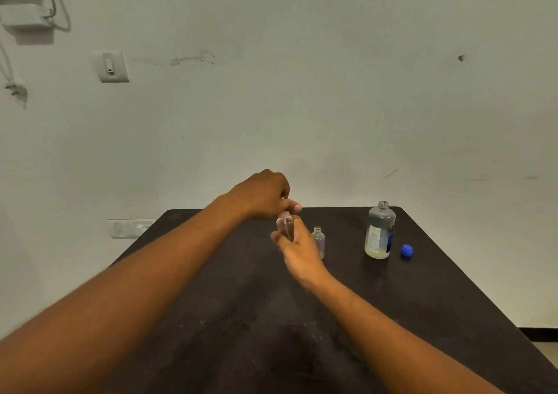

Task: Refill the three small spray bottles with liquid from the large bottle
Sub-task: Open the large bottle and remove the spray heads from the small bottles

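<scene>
A small clear spray bottle [285, 227] is held upright above the dark table [241, 318]; my right hand [297, 251] grips its body from below. My left hand [265, 196] is over it, with fingers pinching the pale spray top [283, 215] at the bottle's neck. Just right of my right hand a second small clear bottle [318, 241] stands on the table with its neck uncovered. Further right stands the large bottle [380, 232], uncapped, with pale liquid low in it. Its blue cap [406, 251] lies beside it. A third small bottle is not visible.
The table's far edge meets a white wall [302, 91]. Wall sockets [129, 228] sit at the table's back left corner. The floor shows past the table's right edge.
</scene>
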Available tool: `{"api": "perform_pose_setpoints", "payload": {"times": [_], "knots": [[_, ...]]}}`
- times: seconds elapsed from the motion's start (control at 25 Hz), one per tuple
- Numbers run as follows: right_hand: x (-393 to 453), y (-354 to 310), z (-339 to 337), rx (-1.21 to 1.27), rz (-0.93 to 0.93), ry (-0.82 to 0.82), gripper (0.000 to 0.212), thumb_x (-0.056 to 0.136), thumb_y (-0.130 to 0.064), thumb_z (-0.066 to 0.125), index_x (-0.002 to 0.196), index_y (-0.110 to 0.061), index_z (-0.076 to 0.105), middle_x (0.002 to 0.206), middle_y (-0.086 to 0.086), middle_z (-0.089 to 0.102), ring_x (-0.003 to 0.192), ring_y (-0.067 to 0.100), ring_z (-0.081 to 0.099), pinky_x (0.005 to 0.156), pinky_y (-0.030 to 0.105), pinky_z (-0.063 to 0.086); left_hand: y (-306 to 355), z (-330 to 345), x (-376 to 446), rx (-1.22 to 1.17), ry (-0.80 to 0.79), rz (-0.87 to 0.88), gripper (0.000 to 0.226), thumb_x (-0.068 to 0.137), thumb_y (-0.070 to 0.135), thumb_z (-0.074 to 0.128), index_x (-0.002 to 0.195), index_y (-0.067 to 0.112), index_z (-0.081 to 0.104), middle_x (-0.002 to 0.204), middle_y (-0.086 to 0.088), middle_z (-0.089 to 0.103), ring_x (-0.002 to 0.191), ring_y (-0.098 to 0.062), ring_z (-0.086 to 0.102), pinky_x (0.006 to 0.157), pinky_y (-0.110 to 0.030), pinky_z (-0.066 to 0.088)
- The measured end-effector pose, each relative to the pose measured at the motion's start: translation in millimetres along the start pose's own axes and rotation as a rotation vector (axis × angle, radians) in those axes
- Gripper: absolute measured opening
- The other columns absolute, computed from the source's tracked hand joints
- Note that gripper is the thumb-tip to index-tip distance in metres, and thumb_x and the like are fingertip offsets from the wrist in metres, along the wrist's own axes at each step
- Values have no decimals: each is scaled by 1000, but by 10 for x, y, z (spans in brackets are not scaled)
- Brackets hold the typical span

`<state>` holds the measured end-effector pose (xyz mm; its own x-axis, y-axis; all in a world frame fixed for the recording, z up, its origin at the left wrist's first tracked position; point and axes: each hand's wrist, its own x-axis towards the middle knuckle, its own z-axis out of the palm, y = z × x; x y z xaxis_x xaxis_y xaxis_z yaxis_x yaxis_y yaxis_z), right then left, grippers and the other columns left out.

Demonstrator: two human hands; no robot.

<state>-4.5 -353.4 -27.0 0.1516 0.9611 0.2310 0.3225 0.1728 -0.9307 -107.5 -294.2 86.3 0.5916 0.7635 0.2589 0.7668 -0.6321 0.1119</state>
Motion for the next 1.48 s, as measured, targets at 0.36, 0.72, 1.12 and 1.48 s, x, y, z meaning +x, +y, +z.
{"api": "perform_pose_setpoints", "payload": {"times": [0.36, 0.72, 1.12, 1.48], "knots": [[-16, -6, -24, 5, -20, 22, 20, 103, -25, 58, 119, -29, 46, 97, -14, 55, 88, 8, 58, 67, 11, 41, -122, -42, -13, -154, -128, 74, 9, 93, 20, 70, 94, 13, 75, 90, 1, 73, 83, -16, 68, 77, -34, 57], [22, -9, -18, 4, 5, 28, 18, 104, -26, 57, 118, -29, 46, 97, -9, 55, 85, 10, 57, 68, 14, 43, -232, -36, -60, -413, -94, 46, 20, 89, 14, 75, 109, 18, 75, 105, 3, 73, 95, -13, 69, 83, -24, 58], [31, 62, 88, -23, 11, -3, 22, 104, -28, 57, 119, -32, 41, 98, -17, 50, 89, 11, 57, 68, 12, 38, -357, -38, -58, -430, 100, -66, 14, 95, 24, 71, 101, 12, 73, 92, 4, 73, 83, -13, 66, 71, -24, 54], [111, 206, 122, 30, 26, -16, 20, 102, -28, 57, 120, -30, 49, 102, -18, 54, 93, 5, 57, 71, 11, 40, -705, -196, -151, -690, 289, -196, 22, 99, 20, 66, 118, 11, 63, 95, -5, 76, 79, -16, 65, 72, -28, 57]]}}
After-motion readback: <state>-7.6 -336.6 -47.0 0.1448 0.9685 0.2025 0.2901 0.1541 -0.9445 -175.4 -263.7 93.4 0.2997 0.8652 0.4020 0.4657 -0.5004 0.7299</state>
